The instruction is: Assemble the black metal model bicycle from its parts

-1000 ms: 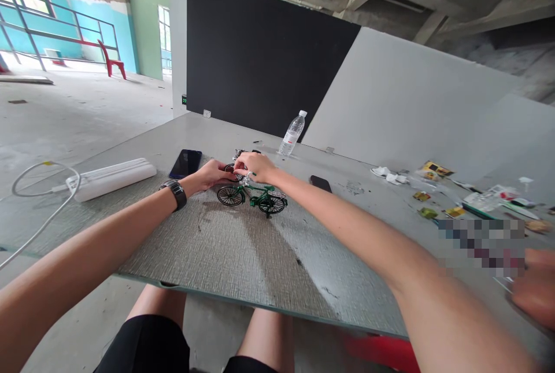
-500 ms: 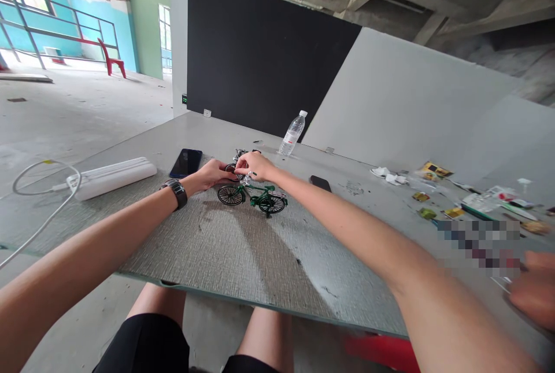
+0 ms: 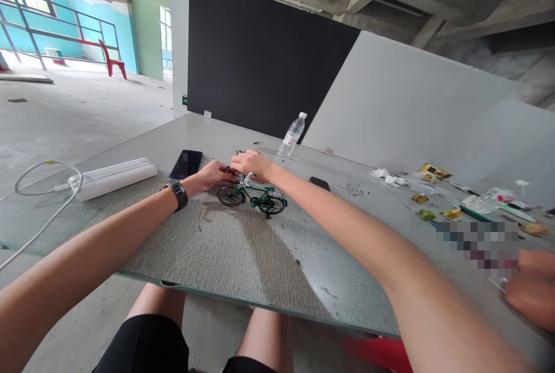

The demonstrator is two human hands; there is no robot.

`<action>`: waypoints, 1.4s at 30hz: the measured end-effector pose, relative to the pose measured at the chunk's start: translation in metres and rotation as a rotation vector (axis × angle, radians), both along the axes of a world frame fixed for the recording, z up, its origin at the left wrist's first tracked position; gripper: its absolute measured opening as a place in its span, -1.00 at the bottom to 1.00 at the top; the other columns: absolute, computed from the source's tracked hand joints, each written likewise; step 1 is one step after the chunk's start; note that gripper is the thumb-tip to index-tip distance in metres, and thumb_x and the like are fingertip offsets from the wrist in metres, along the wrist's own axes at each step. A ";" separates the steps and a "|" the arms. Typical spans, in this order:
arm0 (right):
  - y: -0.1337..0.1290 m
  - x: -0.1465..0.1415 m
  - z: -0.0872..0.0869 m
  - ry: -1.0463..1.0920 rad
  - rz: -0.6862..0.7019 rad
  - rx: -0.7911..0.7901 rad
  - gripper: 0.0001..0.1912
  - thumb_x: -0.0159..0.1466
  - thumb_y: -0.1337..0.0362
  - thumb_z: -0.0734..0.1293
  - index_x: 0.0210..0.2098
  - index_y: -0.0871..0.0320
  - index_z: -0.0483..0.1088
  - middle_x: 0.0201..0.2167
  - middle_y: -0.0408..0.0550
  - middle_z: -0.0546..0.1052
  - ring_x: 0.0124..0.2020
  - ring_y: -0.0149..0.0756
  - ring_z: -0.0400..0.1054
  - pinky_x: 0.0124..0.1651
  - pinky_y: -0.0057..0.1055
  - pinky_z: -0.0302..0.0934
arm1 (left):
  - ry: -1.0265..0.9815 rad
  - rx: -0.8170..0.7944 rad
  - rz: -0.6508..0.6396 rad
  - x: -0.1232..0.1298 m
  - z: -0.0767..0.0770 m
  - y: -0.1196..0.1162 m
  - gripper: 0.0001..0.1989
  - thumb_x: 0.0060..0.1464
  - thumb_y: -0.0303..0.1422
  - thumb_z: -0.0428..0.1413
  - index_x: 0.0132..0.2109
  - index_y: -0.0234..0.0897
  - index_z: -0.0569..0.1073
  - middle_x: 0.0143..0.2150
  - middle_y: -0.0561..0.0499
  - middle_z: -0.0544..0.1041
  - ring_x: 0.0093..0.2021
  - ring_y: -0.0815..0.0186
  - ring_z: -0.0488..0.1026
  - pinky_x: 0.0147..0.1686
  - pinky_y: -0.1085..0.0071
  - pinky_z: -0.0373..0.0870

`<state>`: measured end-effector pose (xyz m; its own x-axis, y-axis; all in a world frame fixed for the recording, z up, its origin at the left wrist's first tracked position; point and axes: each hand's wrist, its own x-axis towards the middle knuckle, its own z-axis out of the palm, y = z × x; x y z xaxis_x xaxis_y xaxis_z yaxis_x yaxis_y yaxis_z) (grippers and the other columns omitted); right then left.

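Note:
A green model bicycle stands upright on the table, nearest to me, with its front wheel to the left. Just behind it is a second model bicycle, mostly covered by my hands; part of a dark wheel and a bit of its handlebar show. My left hand, a dark watch on its wrist, pinches that wheel from the left. Curled over the top of the same bicycle is my right hand, its fingers bent down and their tips hidden.
A white power strip with a cable and a phone lie left. Behind stands a water bottle; a dark flat object lies by my right forearm. Packets and clutter cover the right side, near another person's blurred hand.
My right hand has shifted slightly left and turned over, covering more of the rear bicycle. My left hand and the green bicycle stay about where they were.

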<state>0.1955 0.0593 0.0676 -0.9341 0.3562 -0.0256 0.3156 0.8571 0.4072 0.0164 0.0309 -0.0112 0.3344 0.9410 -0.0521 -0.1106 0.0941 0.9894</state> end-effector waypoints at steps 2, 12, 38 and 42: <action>0.000 0.000 -0.001 0.017 0.012 0.003 -0.76 0.28 0.52 0.24 -0.16 0.14 0.43 -0.14 0.00 0.49 -0.18 -0.23 0.33 -0.15 -0.30 0.00 | -0.001 0.000 0.004 0.000 0.000 0.000 -0.83 -0.17 -0.50 0.39 -0.38 -0.36 0.57 -0.38 -0.02 0.61 -0.30 0.31 0.55 -0.16 0.38 0.46; -0.001 0.002 -0.012 0.468 -0.372 -0.444 -0.87 0.28 0.26 0.39 -0.32 0.20 0.54 -0.34 -0.03 0.61 -0.36 -0.36 0.40 -0.32 -0.46 0.13 | 0.085 0.005 0.027 -0.001 0.006 -0.006 -0.86 -0.14 -0.45 0.40 -0.40 -0.34 0.59 -0.50 0.04 0.56 -0.44 0.38 0.48 -0.32 0.43 0.41; 0.001 0.001 -0.003 0.073 -0.030 -0.060 -0.78 0.22 0.54 0.28 -0.21 0.14 0.38 -0.14 -0.04 0.50 -0.20 -0.26 0.33 -0.21 -0.34 -0.03 | 0.029 -0.009 0.012 -0.001 0.001 -0.001 -0.83 -0.16 -0.47 0.41 -0.38 -0.36 0.58 -0.37 -0.04 0.62 -0.32 0.33 0.56 -0.17 0.39 0.48; 0.003 0.002 -0.004 0.038 0.053 0.004 -0.77 0.32 0.51 0.20 -0.16 0.12 0.41 -0.13 0.00 0.51 -0.11 -0.19 0.30 -0.11 -0.30 -0.02 | 0.019 0.009 -0.002 -0.002 -0.001 0.000 -0.82 -0.16 -0.50 0.40 -0.36 -0.35 0.58 -0.33 -0.03 0.63 -0.27 0.33 0.56 -0.12 0.40 0.48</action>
